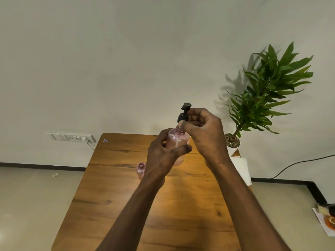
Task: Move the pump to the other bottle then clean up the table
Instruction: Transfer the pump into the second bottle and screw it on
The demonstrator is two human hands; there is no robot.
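Pump: black, and you have it just above the neck of the pink bottle, its collar a little clear of the rim, so it is not screwed down at this moment. Whether it is going on or coming off, you cannot tell from this view.

Right hand: your fingers and thumb pinch the pump at its collar, under the nozzle head. Holding it low lets you twist the thread and keep the tube lined up with the neck.

Left hand: you wrap it round the body of the held bottle, thumb across the front, lifting it off the table. That grip keeps the bottle from turning while the other hand works the collar.

Held bottle: clear pink plastic, upright, raised in front of you above the middle of the table.

Second bottle: also pink, standing on the table just left of your left wrist, its mouth open and without a pump. It sits within easy reach, likely so the swap is a short move.

White cloth or paper: lying at the right edge of the table, probably for the wiping to come; that step looks not yet begun.

Potted plant: at the far right corner, well apart from your hands.

Risk: the thin tube may catch the rim if you tilt the pump.
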